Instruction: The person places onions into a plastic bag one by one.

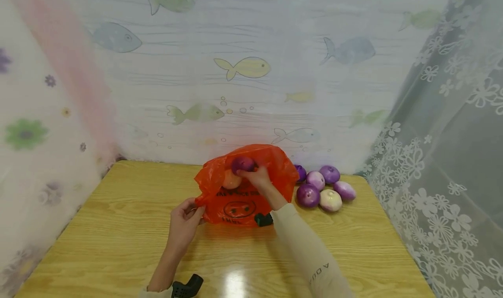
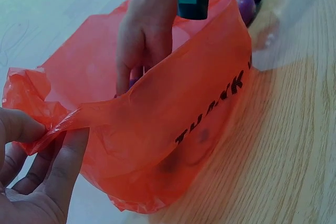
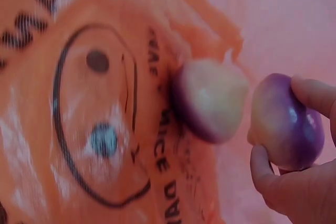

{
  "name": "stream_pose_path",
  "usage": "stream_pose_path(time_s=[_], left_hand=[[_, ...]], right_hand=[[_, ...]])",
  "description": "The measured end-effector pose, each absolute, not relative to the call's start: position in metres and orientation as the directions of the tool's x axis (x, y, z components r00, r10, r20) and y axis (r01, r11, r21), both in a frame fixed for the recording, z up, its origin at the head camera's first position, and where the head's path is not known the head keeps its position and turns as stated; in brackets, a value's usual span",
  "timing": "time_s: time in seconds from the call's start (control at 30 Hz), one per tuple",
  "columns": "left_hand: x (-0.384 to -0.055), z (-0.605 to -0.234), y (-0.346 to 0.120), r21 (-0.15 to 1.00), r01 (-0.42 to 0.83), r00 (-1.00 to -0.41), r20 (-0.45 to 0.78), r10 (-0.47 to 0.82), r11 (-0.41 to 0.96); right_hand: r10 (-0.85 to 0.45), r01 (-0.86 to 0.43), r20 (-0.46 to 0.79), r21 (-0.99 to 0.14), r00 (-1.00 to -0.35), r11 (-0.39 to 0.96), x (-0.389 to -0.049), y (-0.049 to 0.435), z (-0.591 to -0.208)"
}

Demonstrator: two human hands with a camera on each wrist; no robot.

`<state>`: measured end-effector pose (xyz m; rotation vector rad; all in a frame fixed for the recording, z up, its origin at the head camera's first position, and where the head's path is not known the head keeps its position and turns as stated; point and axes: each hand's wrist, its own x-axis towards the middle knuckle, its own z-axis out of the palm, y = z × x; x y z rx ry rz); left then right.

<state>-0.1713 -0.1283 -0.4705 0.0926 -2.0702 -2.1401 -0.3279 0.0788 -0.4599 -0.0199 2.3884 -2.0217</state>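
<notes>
A red plastic bag (image 1: 239, 208) with black print stands on the table, its mouth spread. My left hand (image 1: 184, 221) pinches the gathered left edge of the bag between thumb and fingers, seen closely in the left wrist view. Inside the bag's mouth, my right hand (image 1: 258, 180) grips a purple onion (image 3: 289, 124) with thumb and fingertips. Beside it in the bag lies a paler onion (image 3: 210, 100), white with a purple side. In the left wrist view, the front of the bag mostly hides the gripped onion.
Right of the bag, several onions sit in a cluster on the wooden table (image 1: 118, 228), among them a dark purple onion (image 1: 308, 195) and a whitish onion (image 1: 330, 200). A fish-patterned curtain (image 1: 251, 36) hangs behind the table, and a lace curtain (image 1: 452, 167) hangs at the right.
</notes>
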Motion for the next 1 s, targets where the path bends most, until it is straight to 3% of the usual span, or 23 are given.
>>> stream_pose_path(time_s=[0.37,1.0], left_hand=[[-0.170,-0.467,-0.127,0.997,0.068,-0.987,0.061,-0.152,-0.046],[-0.169,-0.466,-0.127,0.996,0.079,-0.987,0.071,-0.145,-0.049]], right_hand=[[-0.005,0.048,-0.051,-0.977,-0.999,0.207,-0.345,0.094,-0.471],[-0.025,-0.009,0.003,-0.965,-1.000,0.263,-0.351,0.103,-0.476]])
